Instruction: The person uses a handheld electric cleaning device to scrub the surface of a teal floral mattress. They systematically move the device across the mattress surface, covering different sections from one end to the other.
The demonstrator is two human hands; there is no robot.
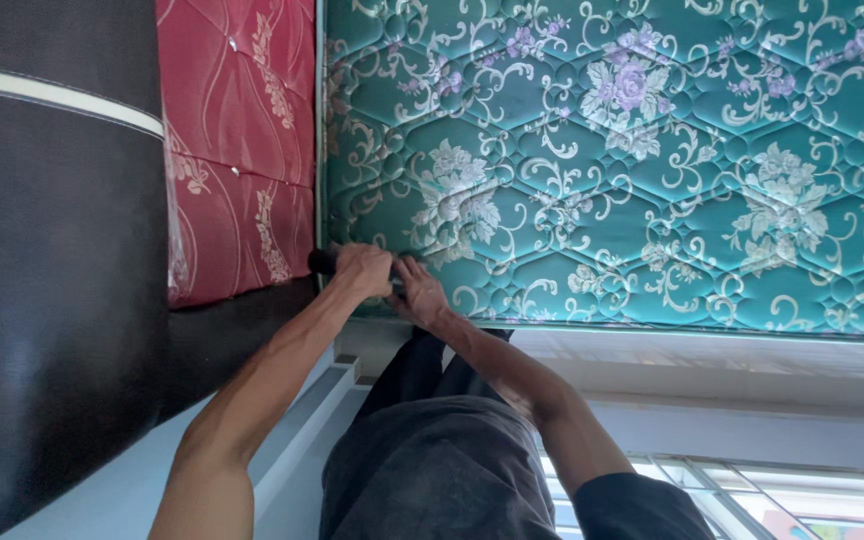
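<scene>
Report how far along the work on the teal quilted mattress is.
Done: nothing visibly finished. In hand: left hand grips a dark tool at the teal mattress edge, right hand beside it. Left: cannot tell; the rest of the edge looks untouched.

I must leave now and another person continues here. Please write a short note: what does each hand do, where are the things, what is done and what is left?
Left hand: closed around a dark cylindrical tool handle, at the lower left corner of the teal quilted mattress with floral pattern.
Right hand: beside the left, fingers pressed on the same mattress edge; I cannot tell if it grips anything.
A red quilted mattress and a black padded panel lie next to the teal one.
Done and left: the picture does not show.
</scene>
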